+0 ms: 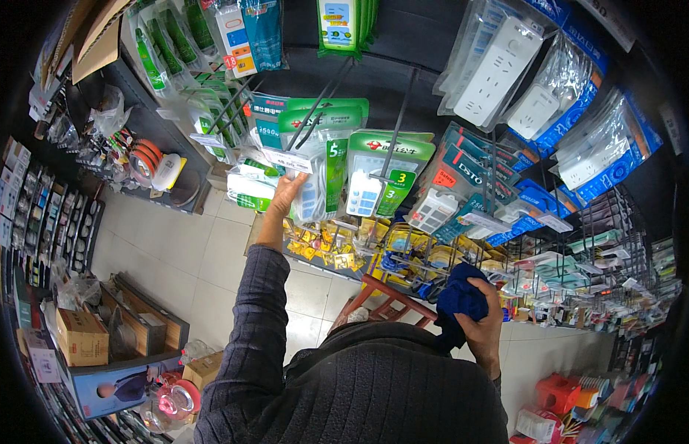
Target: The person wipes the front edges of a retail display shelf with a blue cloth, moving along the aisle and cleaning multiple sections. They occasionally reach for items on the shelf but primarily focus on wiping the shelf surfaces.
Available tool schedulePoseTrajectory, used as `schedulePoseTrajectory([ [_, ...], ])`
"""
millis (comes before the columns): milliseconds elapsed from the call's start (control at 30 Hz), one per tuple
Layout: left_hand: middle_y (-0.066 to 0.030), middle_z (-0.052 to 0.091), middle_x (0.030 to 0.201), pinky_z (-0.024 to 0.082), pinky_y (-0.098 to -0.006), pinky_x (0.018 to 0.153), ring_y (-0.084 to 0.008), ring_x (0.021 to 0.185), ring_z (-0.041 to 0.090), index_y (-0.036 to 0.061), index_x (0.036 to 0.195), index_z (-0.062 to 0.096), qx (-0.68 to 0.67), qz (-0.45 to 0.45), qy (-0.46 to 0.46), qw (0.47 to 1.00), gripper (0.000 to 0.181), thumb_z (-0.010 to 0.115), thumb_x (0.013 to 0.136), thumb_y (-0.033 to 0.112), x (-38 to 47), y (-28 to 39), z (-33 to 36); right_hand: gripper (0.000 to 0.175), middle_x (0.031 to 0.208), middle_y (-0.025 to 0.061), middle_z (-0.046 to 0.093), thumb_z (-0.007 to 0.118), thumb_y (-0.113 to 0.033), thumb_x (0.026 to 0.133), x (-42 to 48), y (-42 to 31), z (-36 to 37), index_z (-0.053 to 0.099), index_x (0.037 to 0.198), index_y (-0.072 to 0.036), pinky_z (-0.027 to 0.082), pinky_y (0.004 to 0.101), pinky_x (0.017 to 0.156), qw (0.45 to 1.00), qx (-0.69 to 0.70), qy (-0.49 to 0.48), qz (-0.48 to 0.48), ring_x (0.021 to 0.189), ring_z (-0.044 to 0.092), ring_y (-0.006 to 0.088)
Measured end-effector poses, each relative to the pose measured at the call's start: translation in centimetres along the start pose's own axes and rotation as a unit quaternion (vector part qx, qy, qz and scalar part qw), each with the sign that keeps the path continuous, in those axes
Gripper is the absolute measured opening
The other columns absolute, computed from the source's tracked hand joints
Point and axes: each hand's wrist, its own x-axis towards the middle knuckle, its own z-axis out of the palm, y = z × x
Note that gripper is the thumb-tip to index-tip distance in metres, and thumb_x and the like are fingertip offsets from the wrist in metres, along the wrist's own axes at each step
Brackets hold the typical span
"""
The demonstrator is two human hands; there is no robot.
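My left hand is raised to a hanging Bull power strip pack, its fingertips at the lower edge of a price tag on a hook end. Whether the fingers close on the pack or the tag, I cannot tell. My right hand grips a bunched dark blue cloth, held away from the rack at the right. Beside the left hand hangs a green-topped Bull pack with a white socket unit. Farther right hang DSTO socket packs.
A reddish wooden chair stands close in front of me. Small yellow packs fill the lower rack. White power strips hang at the upper right. A cardboard box stands on a counter at the left. Red plastic goods lie lower right.
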Motion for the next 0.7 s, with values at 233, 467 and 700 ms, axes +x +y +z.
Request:
schedulePoseTrajectory([
  [233,-0.0019,0.067,0.091,0.047,-0.0278,0.068,-0.0121,0.077,0.059,0.0014,0.102,0.069,-0.008,-0.045,-0.018,0.999,0.041,0.072,0.086,0.039,1.0,-1.6,-0.4,0.062,0.113,0.0137,0.060,0.073,0.001,0.063,0.4,-0.3,-0.3,0.060,0.124,-0.008,0.046,0.0361,0.095,1.000,-0.013,-0.009,-0.001,0.107,0.059,0.0294],
  [467,-0.0065,0.065,0.107,0.047,-0.0316,0.086,-0.0159,0.094,0.059,-0.0023,0.116,0.062,-0.036,-0.052,-0.007,0.998,0.061,0.076,0.082,0.046,1.5,-1.4,0.9,0.060,0.116,0.0139,0.059,0.073,0.003,0.066,-0.1,0.0,-0.8,0.060,0.123,-0.009,0.046,0.0371,0.095,1.000,0.008,0.006,-0.006,0.109,0.059,0.0290],
  [700,-0.0073,0.063,0.101,0.047,-0.0313,0.076,-0.0147,0.086,0.057,-0.0081,0.113,0.059,0.024,0.003,0.046,0.999,0.068,0.073,0.083,0.051,2.0,-2.3,0.6,0.059,0.114,0.0133,0.060,0.073,0.002,0.066,0.0,0.4,-1.4,0.060,0.123,-0.009,0.048,0.0379,0.094,1.000,0.001,0.017,0.001,0.108,0.060,0.0301],
])
